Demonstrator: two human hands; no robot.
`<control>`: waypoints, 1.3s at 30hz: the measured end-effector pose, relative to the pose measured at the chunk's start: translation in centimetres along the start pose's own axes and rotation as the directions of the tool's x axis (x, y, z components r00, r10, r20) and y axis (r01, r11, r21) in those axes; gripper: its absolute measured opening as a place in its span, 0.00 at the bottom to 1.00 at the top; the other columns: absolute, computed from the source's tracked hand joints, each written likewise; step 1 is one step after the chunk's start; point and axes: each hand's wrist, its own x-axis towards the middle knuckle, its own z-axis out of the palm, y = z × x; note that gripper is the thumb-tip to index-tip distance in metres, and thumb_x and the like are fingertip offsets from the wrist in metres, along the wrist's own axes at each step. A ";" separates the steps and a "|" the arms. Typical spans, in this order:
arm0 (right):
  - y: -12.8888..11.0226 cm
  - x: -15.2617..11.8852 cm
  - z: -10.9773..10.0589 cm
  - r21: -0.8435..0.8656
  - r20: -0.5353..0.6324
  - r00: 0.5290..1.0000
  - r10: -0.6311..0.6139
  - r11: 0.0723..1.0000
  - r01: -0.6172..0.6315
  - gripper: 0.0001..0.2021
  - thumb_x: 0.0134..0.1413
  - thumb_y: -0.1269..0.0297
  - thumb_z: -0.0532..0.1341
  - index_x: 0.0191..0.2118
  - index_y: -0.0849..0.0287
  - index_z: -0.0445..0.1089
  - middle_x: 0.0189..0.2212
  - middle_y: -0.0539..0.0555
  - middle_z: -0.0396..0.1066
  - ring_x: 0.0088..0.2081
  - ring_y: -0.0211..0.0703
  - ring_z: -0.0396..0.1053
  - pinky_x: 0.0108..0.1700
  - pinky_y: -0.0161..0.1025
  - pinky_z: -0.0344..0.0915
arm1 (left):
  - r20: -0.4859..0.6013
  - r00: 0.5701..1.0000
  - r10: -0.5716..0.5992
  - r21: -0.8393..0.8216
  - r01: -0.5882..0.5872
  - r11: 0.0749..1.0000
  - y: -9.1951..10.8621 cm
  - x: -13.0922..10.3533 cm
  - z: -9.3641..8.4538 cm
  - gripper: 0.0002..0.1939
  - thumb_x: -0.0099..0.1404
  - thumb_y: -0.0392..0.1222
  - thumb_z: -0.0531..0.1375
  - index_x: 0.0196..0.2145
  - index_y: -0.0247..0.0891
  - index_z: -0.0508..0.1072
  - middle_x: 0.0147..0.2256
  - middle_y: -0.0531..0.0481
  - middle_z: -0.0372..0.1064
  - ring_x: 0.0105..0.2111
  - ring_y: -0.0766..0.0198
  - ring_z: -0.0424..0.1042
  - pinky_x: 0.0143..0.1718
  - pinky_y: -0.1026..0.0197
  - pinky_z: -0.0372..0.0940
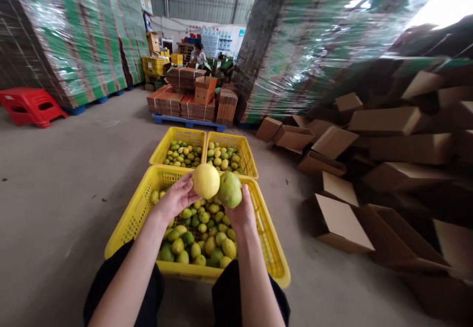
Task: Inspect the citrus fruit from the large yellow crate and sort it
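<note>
Between my knees stands a large yellow crate [275,248] with many green and yellow lemons [195,248] in it. Above it, my left hand [177,196] is closed on a pale yellow lemon [206,181], gripping it from the left side. My right hand [242,211] is wrapped round a green lemon [230,190], its thumb along the right side. The two fruits are held side by side at the same height, almost touching. My forearms hide parts of the crate and its fruit.
Two smaller yellow crates [249,152] of lemons adjoin the big one's far side. Cardboard boxes [342,218] lie heaped on the right. Flattened cartons sit on a blue pallet [188,121] ahead. A red stool [33,106] is at left, near wrapped stacks [88,31]. A person [198,53] is far back.
</note>
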 end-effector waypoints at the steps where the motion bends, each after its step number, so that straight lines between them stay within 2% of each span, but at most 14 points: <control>1: 0.1 0.1 0.0 0.022 -0.022 1.000 -0.020 1.000 0.021 0.21 0.42 0.44 0.68 0.37 0.55 0.75 0.36 0.54 0.79 0.42 0.52 0.77 0.46 0.50 0.74 | -0.012 1.000 0.020 -0.019 -0.020 1.000 0.0 -0.1 0.5 0.27 0.55 0.40 0.69 0.53 0.41 0.71 0.45 0.44 0.75 0.43 0.57 0.77 0.45 0.57 0.74; 4: 0.5 0.2 0.5 0.044 -0.069 0.995 -0.070 0.996 0.073 0.18 0.44 0.48 0.67 0.38 0.54 0.72 0.40 0.53 0.78 0.48 0.48 0.74 0.50 0.46 0.72 | -0.057 0.988 0.140 -0.099 -0.145 0.984 0.0 -0.2 1.9 0.27 0.59 0.36 0.65 0.56 0.45 0.68 0.50 0.48 0.73 0.45 0.61 0.76 0.48 0.61 0.71; 6: 0.7 0.0 0.9 0.033 -0.070 0.994 -0.078 0.996 0.081 0.16 0.45 0.49 0.67 0.37 0.53 0.70 0.41 0.52 0.78 0.49 0.46 0.74 0.51 0.44 0.71 | -0.078 0.979 0.191 -0.158 -0.201 0.967 -0.2 -0.1 2.6 0.27 0.59 0.37 0.64 0.56 0.44 0.68 0.51 0.48 0.73 0.48 0.60 0.74 0.50 0.61 0.69; 9: 0.7 -0.3 1.7 0.020 -0.004 0.998 -0.066 0.998 0.066 0.15 0.45 0.51 0.67 0.36 0.53 0.69 0.40 0.51 0.77 0.47 0.45 0.74 0.50 0.43 0.71 | -0.124 0.976 0.182 -0.201 -0.204 0.958 -0.8 0.4 2.9 0.25 0.58 0.44 0.66 0.53 0.39 0.70 0.48 0.46 0.74 0.50 0.58 0.72 0.50 0.60 0.67; 11: 0.6 -0.6 2.1 0.024 0.059 0.997 -0.044 0.999 0.042 0.14 0.44 0.53 0.67 0.37 0.53 0.70 0.40 0.51 0.77 0.45 0.43 0.74 0.48 0.41 0.71 | -0.181 0.966 0.186 -0.174 -0.218 0.960 -1.3 0.8 2.8 0.27 0.55 0.46 0.68 0.51 0.39 0.70 0.45 0.47 0.74 0.49 0.59 0.71 0.48 0.61 0.67; 15: 0.4 -0.9 2.4 0.075 0.083 0.996 0.012 0.997 -0.018 0.16 0.42 0.57 0.68 0.40 0.52 0.71 0.41 0.49 0.77 0.42 0.43 0.75 0.44 0.41 0.73 | -0.326 0.920 0.216 -0.110 -0.264 0.958 -1.4 1.1 2.3 0.24 0.51 0.47 0.70 0.45 0.39 0.71 0.38 0.51 0.74 0.41 0.62 0.73 0.40 0.63 0.67; 19: 0.7 -1.0 2.4 0.141 0.091 0.989 0.115 0.982 -0.127 0.16 0.45 0.55 0.66 0.41 0.51 0.69 0.38 0.49 0.77 0.35 0.46 0.76 0.35 0.44 0.74 | -0.422 0.901 0.099 -0.160 -0.181 0.970 -0.5 0.6 2.3 0.20 0.56 0.56 0.63 0.36 0.36 0.72 0.28 0.50 0.73 0.29 0.63 0.72 0.28 0.64 0.66; 22: 0.9 -1.1 2.6 0.115 0.123 0.977 0.175 0.975 -0.189 0.17 0.48 0.50 0.64 0.41 0.54 0.70 0.32 0.51 0.77 0.29 0.46 0.75 0.29 0.42 0.73 | -0.375 0.925 0.071 -0.184 -0.149 0.972 0.1 0.2 2.9 0.22 0.57 0.58 0.58 0.34 0.35 0.73 0.25 0.48 0.73 0.28 0.61 0.73 0.26 0.63 0.66; 25: 0.9 -1.5 2.8 0.094 0.172 0.968 0.183 0.975 -0.201 0.20 0.48 0.45 0.63 0.38 0.58 0.71 0.29 0.54 0.77 0.28 0.45 0.75 0.27 0.39 0.71 | -0.276 0.961 0.029 -0.182 -0.082 0.980 0.2 0.0 3.4 0.20 0.57 0.55 0.57 0.36 0.34 0.74 0.28 0.44 0.75 0.34 0.54 0.76 0.32 0.58 0.71; 27: 0.8 -1.6 2.9 0.076 0.182 0.970 0.164 0.981 -0.180 0.19 0.47 0.46 0.65 0.36 0.57 0.71 0.28 0.53 0.76 0.28 0.44 0.74 0.27 0.38 0.71 | -0.251 0.968 0.032 -0.197 -0.084 0.977 0.1 -0.2 3.4 0.18 0.57 0.50 0.57 0.38 0.35 0.74 0.31 0.44 0.76 0.38 0.52 0.77 0.37 0.54 0.72; 30: 0.4 -1.6 2.7 0.118 0.092 0.985 0.148 0.980 -0.159 0.16 0.44 0.50 0.67 0.33 0.57 0.71 0.26 0.51 0.76 0.28 0.42 0.74 0.27 0.36 0.71 | -0.264 0.964 0.022 -0.246 -0.089 0.965 -0.1 -0.5 2.9 0.15 0.57 0.46 0.57 0.39 0.36 0.74 0.34 0.46 0.76 0.38 0.54 0.77 0.38 0.54 0.73; 33: 0.4 -1.2 2.4 0.176 -0.032 0.989 0.146 0.975 -0.138 0.14 0.46 0.51 0.65 0.32 0.57 0.71 0.27 0.50 0.76 0.29 0.42 0.74 0.31 0.38 0.73 | -0.289 0.954 -0.073 -0.332 -0.028 0.943 -0.3 -0.6 2.4 0.13 0.60 0.48 0.58 0.37 0.36 0.73 0.32 0.48 0.74 0.34 0.59 0.76 0.34 0.59 0.73; 36: 0.6 -1.0 2.3 0.115 -0.045 0.981 0.186 0.977 -0.180 0.16 0.50 0.49 0.62 0.36 0.57 0.72 0.27 0.51 0.76 0.27 0.43 0.74 0.26 0.38 0.71 | -0.298 0.942 -0.156 -0.419 0.018 0.908 -0.2 -0.6 2.5 0.14 0.63 0.50 0.58 0.36 0.36 0.72 0.32 0.48 0.74 0.33 0.61 0.76 0.33 0.60 0.73; 39: 0.9 -1.0 2.4 0.062 -0.020 0.971 0.239 0.969 -0.237 0.20 0.54 0.47 0.59 0.45 0.54 0.70 0.28 0.51 0.77 0.22 0.43 0.72 0.20 0.37 0.67 | -0.294 0.941 -0.169 -0.474 0.010 0.880 -0.2 -0.6 2.6 0.17 0.65 0.52 0.56 0.41 0.35 0.71 0.35 0.45 0.75 0.38 0.58 0.77 0.40 0.56 0.74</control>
